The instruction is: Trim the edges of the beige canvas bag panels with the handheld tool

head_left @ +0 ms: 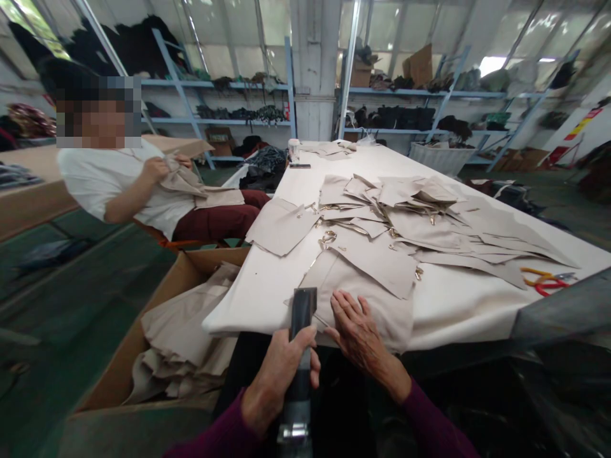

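Note:
My left hand [279,366] is wrapped round a long black tool [303,346], whose flat dark end reaches the front edge of the white table. On a beige fabric piece [377,318] at that edge rests my right hand [358,327], palm down with fingers stretched out. A thin rod-like thing lies by my right thumb; what it is I cannot make out. Another beige piece [377,261] overlaps the fabric just beyond my hands. Small gold metal parts [328,238] lie on and beside the fabric. More beige pieces [420,191] are heaped farther back.
Pliers with red and yellow handles [547,281] lie at the table's right. A cardboard box [179,257] of beige fabric stands at the left. Behind it a seated person [124,184] holds beige fabric. A phone [300,166] and a cup [293,151] sit at the far left edge.

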Demonstrator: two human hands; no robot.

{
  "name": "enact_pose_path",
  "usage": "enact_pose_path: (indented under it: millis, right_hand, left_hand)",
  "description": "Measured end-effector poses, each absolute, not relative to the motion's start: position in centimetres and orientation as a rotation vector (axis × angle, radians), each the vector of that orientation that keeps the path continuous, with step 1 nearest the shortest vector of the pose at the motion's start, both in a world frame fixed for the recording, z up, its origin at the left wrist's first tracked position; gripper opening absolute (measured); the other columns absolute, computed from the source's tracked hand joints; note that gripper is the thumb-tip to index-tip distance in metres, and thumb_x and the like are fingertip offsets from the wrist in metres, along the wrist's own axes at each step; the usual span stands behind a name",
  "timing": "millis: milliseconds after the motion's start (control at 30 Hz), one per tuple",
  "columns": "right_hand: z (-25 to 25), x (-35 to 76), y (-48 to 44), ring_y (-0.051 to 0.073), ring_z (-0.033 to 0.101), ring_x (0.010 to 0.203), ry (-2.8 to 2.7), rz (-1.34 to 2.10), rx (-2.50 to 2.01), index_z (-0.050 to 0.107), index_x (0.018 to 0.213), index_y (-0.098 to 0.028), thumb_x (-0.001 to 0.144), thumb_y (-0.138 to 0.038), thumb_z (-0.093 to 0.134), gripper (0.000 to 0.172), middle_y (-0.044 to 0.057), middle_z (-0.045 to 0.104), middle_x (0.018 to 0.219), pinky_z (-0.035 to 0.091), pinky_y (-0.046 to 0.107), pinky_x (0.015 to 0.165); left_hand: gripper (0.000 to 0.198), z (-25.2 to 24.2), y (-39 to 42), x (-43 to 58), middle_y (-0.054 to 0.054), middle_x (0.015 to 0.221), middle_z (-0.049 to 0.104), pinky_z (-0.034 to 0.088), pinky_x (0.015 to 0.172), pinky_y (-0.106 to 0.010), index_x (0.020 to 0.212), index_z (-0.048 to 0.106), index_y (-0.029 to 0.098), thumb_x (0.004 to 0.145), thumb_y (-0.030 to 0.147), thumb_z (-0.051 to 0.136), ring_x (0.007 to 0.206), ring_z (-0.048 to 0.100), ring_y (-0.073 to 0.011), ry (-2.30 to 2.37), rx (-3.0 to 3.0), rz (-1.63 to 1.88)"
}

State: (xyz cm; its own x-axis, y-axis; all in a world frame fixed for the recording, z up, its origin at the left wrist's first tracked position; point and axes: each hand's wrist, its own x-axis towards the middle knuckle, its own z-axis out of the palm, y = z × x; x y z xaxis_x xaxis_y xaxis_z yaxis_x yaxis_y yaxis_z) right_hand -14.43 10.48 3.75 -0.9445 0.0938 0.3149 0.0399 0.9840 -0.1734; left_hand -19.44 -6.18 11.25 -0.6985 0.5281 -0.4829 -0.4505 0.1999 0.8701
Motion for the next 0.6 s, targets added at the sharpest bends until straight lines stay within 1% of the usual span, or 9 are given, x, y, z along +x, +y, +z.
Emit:
enact_pose_path:
  millis: [200,433,600]
  right_hand:
    - [3.9,-14.2,10.6,0.028,0.036,0.131,-2.761,0.275,-0.058,0.043,0.134,-0.011,0.089,-0.031,0.050,0.049,0.014,0.043,0.142,0.025,0.051,0.108]
    - [3.8,-14.2,10.6,0.028,0.036,0.131,-2.768,0.259,-0.089,0.041,0.134,-0.010,0.089,-0.033,0.049,0.051,0.014,0.042,0.142,0.025,0.051,0.108]
    - [3.5,-14.2,10.7,0.027,0.035,0.132,-2.762,0.279,-0.095,0.041,0.134,-0.011,0.090,-0.036,0.049,0.052,0.014,0.042,0.143,0.023,0.049,0.109]
  left_hand:
    - [0.043,10.8,-7.5,-17.8,-0.001,0.038,0.057,0.032,0.033,-0.018,0.068,0.055,0.013,0.071,0.055,0.059,0.029,0.050,-0.0117,1.718,0.058,1.507]
    - [0.040,11.8,-6.0,-19.8,0.000,0.042,0.058,0.034,0.034,-0.018,0.068,0.055,0.014,0.071,0.053,0.061,0.031,0.050,-0.0102,1.698,0.042,1.606]
    - [0.043,11.0,-9.1,-18.3,-0.001,0.040,0.058,0.034,0.033,-0.019,0.069,0.057,0.013,0.072,0.056,0.059,0.029,0.052,-0.0127,1.759,0.009,1.498]
